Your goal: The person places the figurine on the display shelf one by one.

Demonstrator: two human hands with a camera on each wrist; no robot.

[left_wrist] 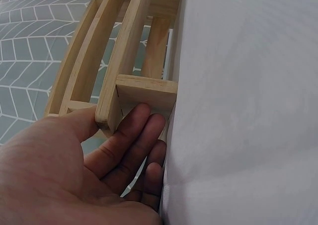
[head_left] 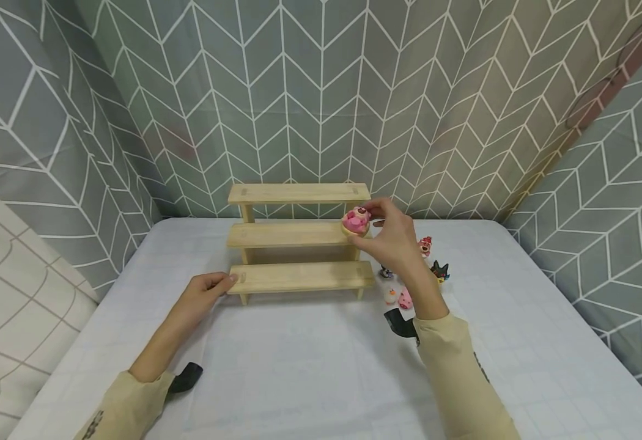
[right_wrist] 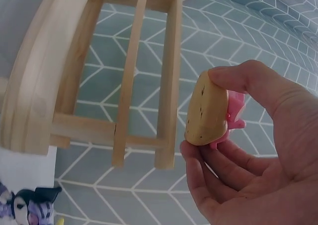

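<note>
A three-step wooden display shelf (head_left: 299,278) stands on the white table. At its lower left end my left hand (head_left: 205,292) grips the bottom board, thumb on top and fingers curled beneath it, as the left wrist view shows. My right hand (head_left: 394,235) pinches a pink bear figurine (head_left: 356,221) on a yellowish base between thumb and fingers. In the head view the figurine overlaps the right end of the middle board. Seen from the right wrist, the base's underside (right_wrist: 206,108) faces the shelf, with air around it.
Right of the shelf, several small figurines sit on the table: one with a red hat (head_left: 425,245), a black-eared one (head_left: 439,271), a pink pig (head_left: 405,299) and a white one (head_left: 391,296). A patterned grey curtain (head_left: 321,91) hangs behind the table.
</note>
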